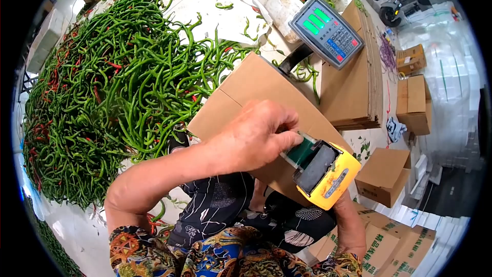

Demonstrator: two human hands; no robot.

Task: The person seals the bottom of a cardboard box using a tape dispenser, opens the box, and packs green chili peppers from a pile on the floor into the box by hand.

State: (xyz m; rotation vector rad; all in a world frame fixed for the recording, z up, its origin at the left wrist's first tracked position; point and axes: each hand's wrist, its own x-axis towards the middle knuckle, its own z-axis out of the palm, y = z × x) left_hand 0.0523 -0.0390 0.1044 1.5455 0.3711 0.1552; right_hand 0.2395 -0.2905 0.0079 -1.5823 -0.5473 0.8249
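My left hand [259, 133] is closed, thumb against fingers, at the end of a dark green strip of packing tape [301, 152]. That strip runs into a yellow tape dispenser [335, 180] with a grey roller part. Behind the dispenser, my right hand [347, 208] grips it from below; most of its fingers are hidden. Both hands are over a brown cardboard box [256, 83], which lies in front of my knees beside the scale's post. A lit scale display [326, 30] stands just beyond the box.
A large heap of green chilies [133, 77], with some red ones, covers the left. Flattened cardboard [353, 82] is stacked right of the display. Small boxes [383, 174] stand farther right, and printed cartons [394, 243] lie at lower right. A dirty foam box [271, 0] is at the back.
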